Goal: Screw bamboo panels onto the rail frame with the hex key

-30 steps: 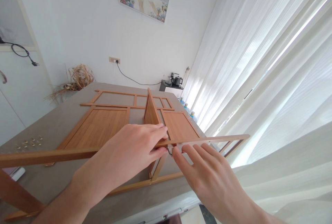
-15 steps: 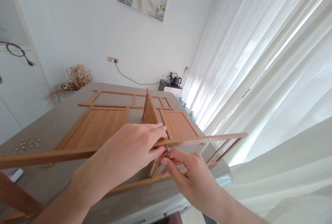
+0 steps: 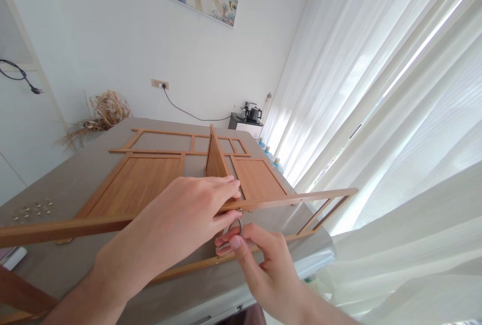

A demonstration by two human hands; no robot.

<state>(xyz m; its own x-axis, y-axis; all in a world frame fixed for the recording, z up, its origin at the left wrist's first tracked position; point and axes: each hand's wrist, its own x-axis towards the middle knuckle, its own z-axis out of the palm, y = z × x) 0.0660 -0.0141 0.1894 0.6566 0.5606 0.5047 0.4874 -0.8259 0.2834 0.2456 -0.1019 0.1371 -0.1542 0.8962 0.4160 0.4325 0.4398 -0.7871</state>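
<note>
Just under the wooden rail (image 3: pixel 297 198), near the upright panel (image 3: pixel 216 159), pinches a bent metal key (image 3: pixel 241 225) between thumb and fingers of the right hand (image 3: pixel 265 259). Grips the rail with the left hand (image 3: pixel 181 209), thumb below, fingers over the top, fingertips close to the panel's edge. Keeps key right by the left thumb tip, just ahead of the right palm, so nearer the right hand. Seems to angle the key's long arm left and toward the near side, partly hidden by right fingers, against a rail running left to right. Has upper end of key just below the rail; cannot tell if seated there. Beyond, on the desk (image 3: pixel 85 167), shows a flat panel (image 3: pixel 146 184); farther left, loose small fasteners (image 3: pixel 37 205).
</note>
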